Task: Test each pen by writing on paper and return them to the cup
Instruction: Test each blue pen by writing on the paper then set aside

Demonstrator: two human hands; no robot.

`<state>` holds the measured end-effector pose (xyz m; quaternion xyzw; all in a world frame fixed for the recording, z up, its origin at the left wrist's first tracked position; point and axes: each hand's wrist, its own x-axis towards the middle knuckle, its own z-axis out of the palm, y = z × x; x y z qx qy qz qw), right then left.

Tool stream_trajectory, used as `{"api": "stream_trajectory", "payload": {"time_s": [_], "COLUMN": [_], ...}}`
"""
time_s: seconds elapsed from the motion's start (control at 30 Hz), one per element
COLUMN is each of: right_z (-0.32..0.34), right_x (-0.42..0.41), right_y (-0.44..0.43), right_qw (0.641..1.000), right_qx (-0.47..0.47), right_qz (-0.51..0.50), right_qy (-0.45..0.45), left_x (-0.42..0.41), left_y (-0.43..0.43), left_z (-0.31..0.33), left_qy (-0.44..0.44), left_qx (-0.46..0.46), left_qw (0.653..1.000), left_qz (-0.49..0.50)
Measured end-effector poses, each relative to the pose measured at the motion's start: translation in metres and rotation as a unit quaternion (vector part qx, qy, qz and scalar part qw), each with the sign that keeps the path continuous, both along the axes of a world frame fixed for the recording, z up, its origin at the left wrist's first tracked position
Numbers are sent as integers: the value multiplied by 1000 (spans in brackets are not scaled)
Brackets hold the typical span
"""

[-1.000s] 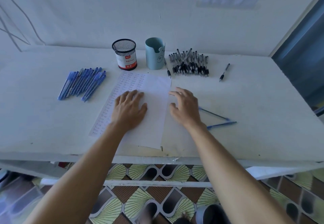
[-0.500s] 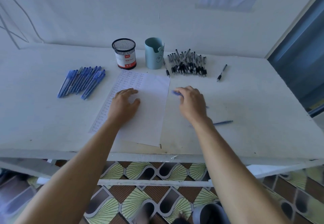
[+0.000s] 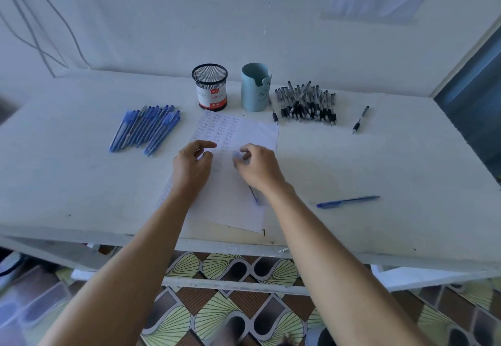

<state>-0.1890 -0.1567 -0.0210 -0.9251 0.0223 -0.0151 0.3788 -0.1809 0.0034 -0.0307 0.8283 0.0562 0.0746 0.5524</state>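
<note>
The sheet of paper (image 3: 238, 172) lies on the white table (image 3: 379, 161) and serves as the landmark here. Over its middle, the right hand (image 3: 257, 168) grips a blue pen (image 3: 253, 195): the fingers close around its upper end, which looks like a pale blue cap though blur makes that uncertain, while the thin barrel runs back under the palm toward the paper's near edge. The left hand (image 3: 193, 162) hovers just left of the right one, above the paper's left half, fingers curled with thumb and forefinger narrowly parted, gripping nothing visible. Beyond the paper's far edge stand a black mesh cup (image 3: 209, 86) and, to its right, a light blue cup (image 3: 255, 88). Left of the paper lies a row of blue pens (image 3: 145, 128). Beyond the paper's far right corner is a heap of black pens (image 3: 306, 105), with a single black pen (image 3: 360, 119) farther right. Right of the paper's near corner lies another blue pen (image 3: 347, 201), alone.
</note>
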Motion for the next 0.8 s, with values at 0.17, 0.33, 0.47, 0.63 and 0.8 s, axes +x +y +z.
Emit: {"api": "stream_trajectory", "payload": {"time_s": [0.17,0.33,0.47,0.63,0.8], "right_z": [-7,-22,-26,-24,-20], "right_x": [-6,-11,-11,-9,-8], "right_y": [-24,-46,-46,-49,-48], "right_qw": [987,972,973,979,985], "right_qx": [-143,-236,-229,-202,-162], "right_qz": [-22,2,-1,4,-4], "right_qy": [-66,25,29,42,55], "left_x": [0,-5,-1,8,-5], "left_y": [-6,-14,-13,-3,-12], "left_z": [-6,-23,-24,-17,8], "left_qy": [-105,-214,-259,-272,-202], "left_qx": [152,341,379,313,178], "left_qw": [977,884,847,870,956], "left_qz": [-110,-237,-270,-266,-120]}}
